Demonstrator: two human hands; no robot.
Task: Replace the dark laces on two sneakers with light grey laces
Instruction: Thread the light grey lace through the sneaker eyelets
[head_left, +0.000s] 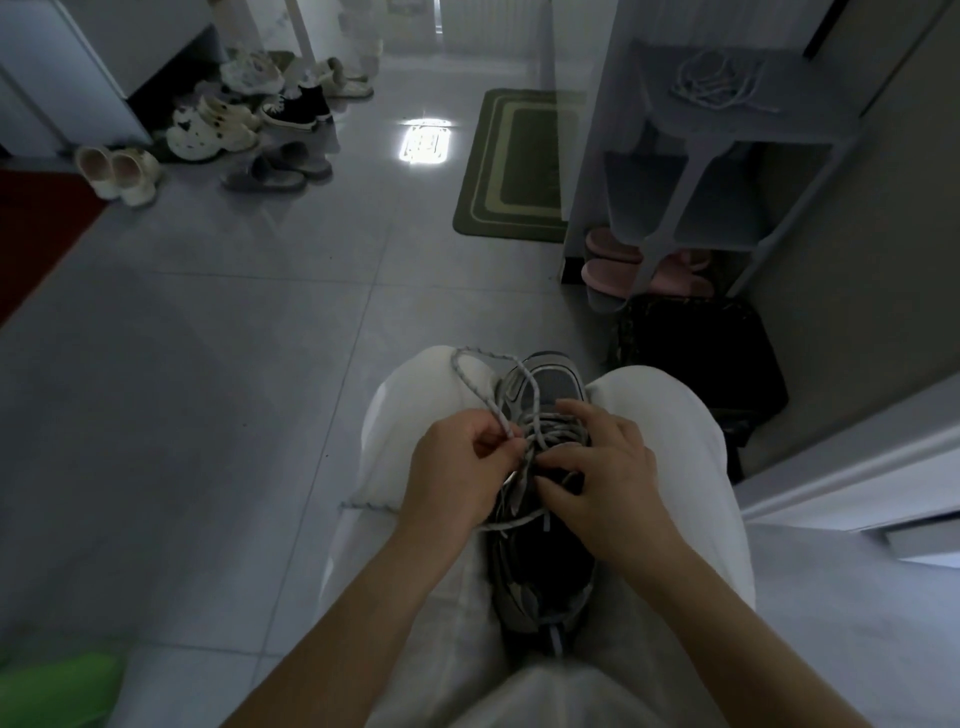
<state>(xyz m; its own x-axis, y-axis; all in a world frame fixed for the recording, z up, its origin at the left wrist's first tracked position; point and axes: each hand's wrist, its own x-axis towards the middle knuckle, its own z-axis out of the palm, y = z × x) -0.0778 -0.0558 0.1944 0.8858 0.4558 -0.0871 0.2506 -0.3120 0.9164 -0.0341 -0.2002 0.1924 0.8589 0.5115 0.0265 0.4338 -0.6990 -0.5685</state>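
In the head view, a sneaker (540, 525) was kept on the lap, between the knees. A light grey lace (470, 379) was pinched by the left hand (457, 467) beside the eyelets, and the sneaker was gripped by the bent fingers of the right hand (605, 467). The lacing was judged unfinished; a second sneaker was not seen.
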